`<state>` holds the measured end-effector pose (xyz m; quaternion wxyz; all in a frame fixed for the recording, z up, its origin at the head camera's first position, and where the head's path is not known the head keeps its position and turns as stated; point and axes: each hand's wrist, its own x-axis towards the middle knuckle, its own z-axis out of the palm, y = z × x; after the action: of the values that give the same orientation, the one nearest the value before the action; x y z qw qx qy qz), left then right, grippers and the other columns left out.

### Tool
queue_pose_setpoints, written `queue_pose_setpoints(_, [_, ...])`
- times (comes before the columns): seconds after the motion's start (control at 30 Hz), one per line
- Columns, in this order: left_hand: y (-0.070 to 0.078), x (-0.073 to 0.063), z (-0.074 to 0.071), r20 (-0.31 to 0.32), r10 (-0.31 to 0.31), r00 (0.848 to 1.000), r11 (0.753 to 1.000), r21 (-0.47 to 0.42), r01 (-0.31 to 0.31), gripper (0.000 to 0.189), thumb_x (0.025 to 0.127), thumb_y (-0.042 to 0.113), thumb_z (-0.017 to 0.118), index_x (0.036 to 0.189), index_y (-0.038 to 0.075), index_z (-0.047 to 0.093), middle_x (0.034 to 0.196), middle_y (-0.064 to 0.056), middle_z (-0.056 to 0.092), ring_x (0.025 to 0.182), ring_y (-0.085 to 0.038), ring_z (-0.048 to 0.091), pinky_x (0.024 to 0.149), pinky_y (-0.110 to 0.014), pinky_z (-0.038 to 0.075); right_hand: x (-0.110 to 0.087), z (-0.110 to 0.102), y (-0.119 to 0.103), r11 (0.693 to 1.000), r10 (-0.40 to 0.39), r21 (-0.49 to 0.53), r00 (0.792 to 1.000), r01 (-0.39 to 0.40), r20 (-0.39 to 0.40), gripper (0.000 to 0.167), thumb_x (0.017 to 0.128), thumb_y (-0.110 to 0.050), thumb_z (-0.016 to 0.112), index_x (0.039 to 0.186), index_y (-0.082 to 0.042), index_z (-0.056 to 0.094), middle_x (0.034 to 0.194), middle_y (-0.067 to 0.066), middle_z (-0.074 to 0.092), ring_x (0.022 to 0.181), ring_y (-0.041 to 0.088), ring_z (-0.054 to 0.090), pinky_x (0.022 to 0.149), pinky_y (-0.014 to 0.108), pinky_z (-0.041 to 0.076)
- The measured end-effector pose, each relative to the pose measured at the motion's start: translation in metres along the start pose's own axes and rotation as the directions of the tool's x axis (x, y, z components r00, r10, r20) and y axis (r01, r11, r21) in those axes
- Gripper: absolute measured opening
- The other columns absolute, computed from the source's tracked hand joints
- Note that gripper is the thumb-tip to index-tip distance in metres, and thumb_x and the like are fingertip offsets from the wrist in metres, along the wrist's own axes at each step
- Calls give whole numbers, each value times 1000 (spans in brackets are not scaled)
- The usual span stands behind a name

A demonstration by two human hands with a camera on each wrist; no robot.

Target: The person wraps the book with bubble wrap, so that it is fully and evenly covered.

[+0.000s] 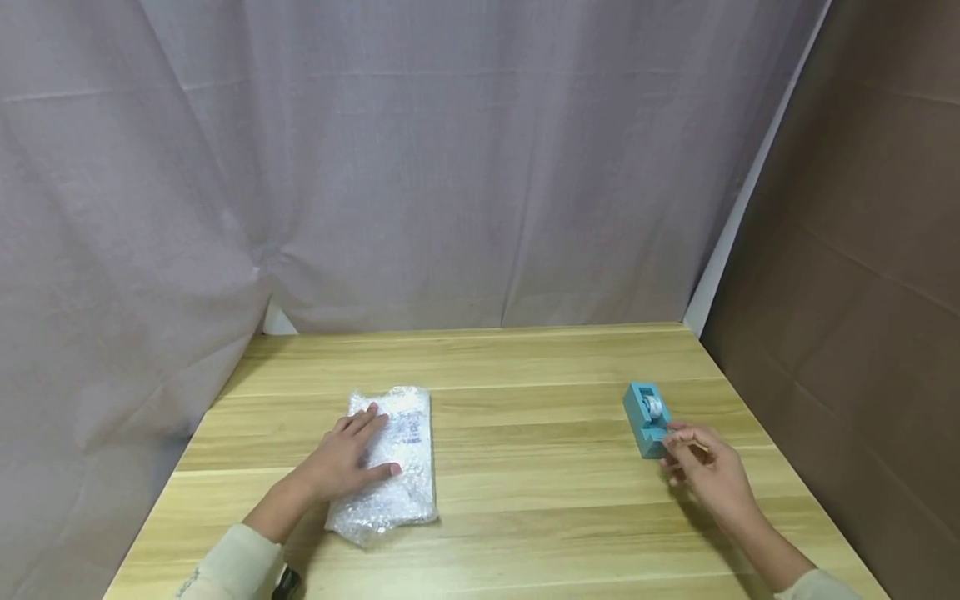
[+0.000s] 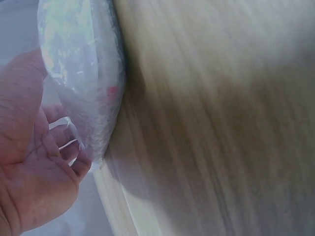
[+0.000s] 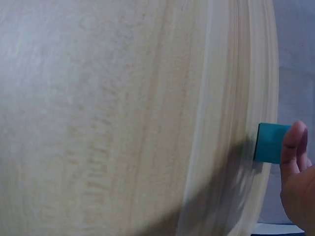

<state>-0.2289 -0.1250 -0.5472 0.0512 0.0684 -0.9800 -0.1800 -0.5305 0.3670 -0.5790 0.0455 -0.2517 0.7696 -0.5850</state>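
A flat package in bubble wrap (image 1: 408, 492), with blurred blue print showing through, lies at the left of the table. My left hand (image 1: 341, 467) rests on it, fingers extended and thumb spread. The left wrist view has the package's clear wrap (image 2: 83, 49) beside the palm. At the right stands a teal tape dispenser (image 1: 639, 421) holding a roll of clear tape (image 1: 653, 407). Thumb and index finger of my right hand (image 1: 708, 475) pinch the tape end at the dispenser's near end. In the right wrist view the dispenser (image 3: 269, 142) is partly behind the fingers.
The table (image 1: 525, 467) has a light wood-grain top. A grey cloth (image 1: 450, 183) hangs behind it, with a brown cloth (image 1: 862, 250) along the right side. A small dark object (image 1: 286, 582) shows by the left sleeve.
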Motion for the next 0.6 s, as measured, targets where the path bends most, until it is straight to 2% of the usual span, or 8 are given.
queue_pose_setpoints(0.13, [-1,1,-4,22,-6,1000,1000,-14,6,90,103,57,71,166,-1,43,176,-30,33,155,-61,39,125,-78,37,-3,1,-10,988,-146,-56,989,146,14,17,109,2,60,119,10,72,135,-7,59,79,12,72,57,31,64])
queue_pose_setpoints(0.33, [-9,3,-6,24,-4,1000,998,-68,5,73,109,43,69,165,2,48,175,-29,36,153,-61,41,125,-75,39,-2,13,-25,944,-325,-32,941,329,94,32,98,18,61,126,9,73,135,-3,61,79,10,69,55,31,61])
queue_pose_setpoints(0.47, [-13,4,-7,25,24,999,996,-81,-22,69,109,37,71,164,2,49,174,-30,38,150,-61,44,122,-75,42,0,25,-35,918,-390,-18,909,397,148,42,97,18,62,133,1,74,133,-5,64,83,11,65,55,29,60])
queue_pose_setpoints(0.6, [-16,6,-9,16,57,998,994,-95,-55,67,107,34,73,164,6,51,172,-32,39,148,-63,45,119,-78,42,1,38,-44,911,-402,-1,889,413,219,47,99,17,62,141,-1,71,138,-2,63,93,14,66,68,27,62])
